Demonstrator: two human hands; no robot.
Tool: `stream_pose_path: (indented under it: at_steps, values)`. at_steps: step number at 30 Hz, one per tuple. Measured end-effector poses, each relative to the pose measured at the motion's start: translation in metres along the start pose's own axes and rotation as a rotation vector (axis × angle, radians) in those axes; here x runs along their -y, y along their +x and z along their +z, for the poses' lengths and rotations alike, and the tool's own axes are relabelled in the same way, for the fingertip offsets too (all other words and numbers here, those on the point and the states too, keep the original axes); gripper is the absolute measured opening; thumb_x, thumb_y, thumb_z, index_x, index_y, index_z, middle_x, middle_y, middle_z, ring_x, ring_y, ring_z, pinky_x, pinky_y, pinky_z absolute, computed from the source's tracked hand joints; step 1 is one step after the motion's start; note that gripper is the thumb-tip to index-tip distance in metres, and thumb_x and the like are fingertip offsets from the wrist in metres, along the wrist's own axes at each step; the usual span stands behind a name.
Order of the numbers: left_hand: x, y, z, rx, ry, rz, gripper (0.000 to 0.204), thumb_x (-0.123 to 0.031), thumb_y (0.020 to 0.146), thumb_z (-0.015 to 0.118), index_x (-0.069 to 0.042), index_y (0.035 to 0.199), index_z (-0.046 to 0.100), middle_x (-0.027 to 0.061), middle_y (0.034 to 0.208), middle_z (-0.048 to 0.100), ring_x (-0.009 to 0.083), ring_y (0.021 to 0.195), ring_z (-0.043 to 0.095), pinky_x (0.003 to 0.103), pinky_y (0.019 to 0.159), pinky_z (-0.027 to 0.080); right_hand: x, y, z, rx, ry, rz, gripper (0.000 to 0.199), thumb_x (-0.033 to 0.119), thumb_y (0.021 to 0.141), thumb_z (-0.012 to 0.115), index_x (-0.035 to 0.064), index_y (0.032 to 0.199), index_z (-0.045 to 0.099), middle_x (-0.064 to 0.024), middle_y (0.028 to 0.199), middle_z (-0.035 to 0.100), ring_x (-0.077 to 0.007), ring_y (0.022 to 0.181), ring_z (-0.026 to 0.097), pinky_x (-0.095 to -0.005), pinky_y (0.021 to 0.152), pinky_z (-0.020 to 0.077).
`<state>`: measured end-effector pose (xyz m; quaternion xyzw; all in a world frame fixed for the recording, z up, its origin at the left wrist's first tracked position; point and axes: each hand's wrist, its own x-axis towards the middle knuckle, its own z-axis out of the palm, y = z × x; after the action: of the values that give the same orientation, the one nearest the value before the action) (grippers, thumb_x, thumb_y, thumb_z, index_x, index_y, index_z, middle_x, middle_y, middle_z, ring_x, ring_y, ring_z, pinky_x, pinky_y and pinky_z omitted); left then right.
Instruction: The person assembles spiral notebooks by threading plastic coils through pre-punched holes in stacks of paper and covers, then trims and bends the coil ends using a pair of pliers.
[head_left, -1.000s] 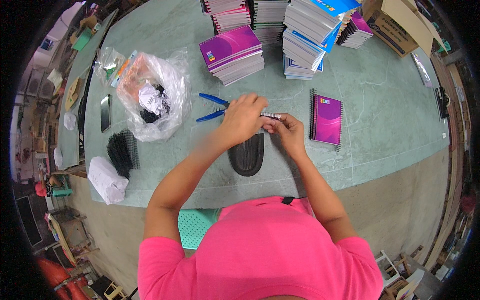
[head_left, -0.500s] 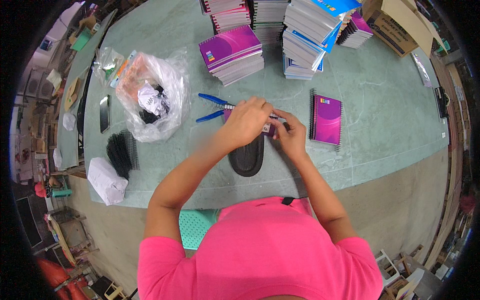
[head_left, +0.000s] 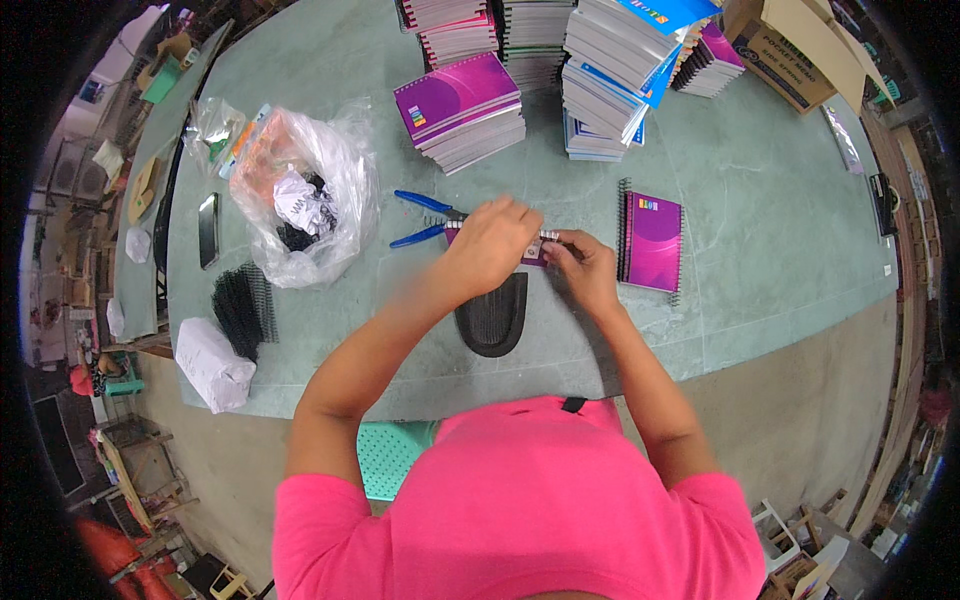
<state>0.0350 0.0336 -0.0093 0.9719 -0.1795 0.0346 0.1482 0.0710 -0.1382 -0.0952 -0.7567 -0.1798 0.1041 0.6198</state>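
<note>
A small purple notebook (head_left: 532,257) lies mostly hidden under my hands at the middle of the table. A wire coil (head_left: 433,222) runs along its far edge and sticks out on the left. My left hand (head_left: 497,242) is bent over the notebook and its coil, covering much of both. At the right end of the coil, my right hand (head_left: 585,268) pinches the notebook's edge with thumb and fingers. Blue-handled pliers (head_left: 418,237) lie just left of my left hand, their jaws partly covered. A black ribbed pad (head_left: 492,318) sits on the near side of the notebook.
Right of my hands lie purple spiral notebooks (head_left: 655,243). Farther back stand a purple notebook stack (head_left: 470,140), a blue-covered stack (head_left: 600,100) and a cardboard box (head_left: 790,60). Leftward are a plastic bag (head_left: 350,190), a phone (head_left: 208,230), black coils (head_left: 240,305) and a white bundle (head_left: 215,365).
My right hand's fingers have lowered and closed in at the notebook's right end, showing more of the coil there. My left hand has barely moved.
</note>
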Motion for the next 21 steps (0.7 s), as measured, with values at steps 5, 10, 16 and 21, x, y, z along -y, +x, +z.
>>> stream_pose_path:
  at_steps: [5,10,16,21]
  values:
    - [-0.002,-0.007,0.005,-0.144,0.006,0.017,0.016,-0.012,0.078,0.057,-0.003,0.09,0.055,0.0138,0.087,0.057,0.032,0.088,0.054,0.041,0.076,0.042,0.03,-0.006,0.002,-0.051,0.221,0.092,0.013,0.003,0.084,0.059,-0.0051,0.094,0.064,-0.0102,0.077,0.066,-0.0123,0.07,0.065,-0.0253,0.063,0.0507]
    - [0.004,-0.004,0.007,0.011,-0.073,-0.031,0.022,-0.011,0.077,0.058,-0.001,0.096,0.055,0.0164,0.088,0.058,0.0338,0.087,0.055,0.042,0.076,0.042,0.001,-0.005,0.005,-0.001,0.118,-0.018,0.014,0.005,0.085,0.058,-0.0042,0.094,0.064,-0.012,0.08,0.067,-0.0151,0.071,0.065,-0.0255,0.066,0.0502]
    - [0.0,-0.005,0.015,-0.134,-0.184,0.01,0.018,-0.009,0.076,0.059,0.001,0.091,0.057,0.0188,0.086,0.058,0.036,0.086,0.054,0.043,0.075,0.043,0.008,-0.003,0.004,0.049,-0.002,-0.02,0.015,0.005,0.083,0.06,-0.0021,0.095,0.065,-0.0124,0.081,0.067,-0.0164,0.07,0.065,-0.0266,0.065,0.0494]
    - [-0.003,0.0,0.01,-0.093,-0.241,0.001,0.021,-0.01,0.076,0.061,0.002,0.093,0.057,0.0185,0.086,0.058,0.0359,0.086,0.054,0.042,0.076,0.044,0.012,-0.006,0.005,0.041,-0.006,-0.005,0.015,0.007,0.082,0.061,-0.0019,0.094,0.065,-0.0137,0.082,0.067,-0.0184,0.071,0.065,-0.0282,0.065,0.0494]
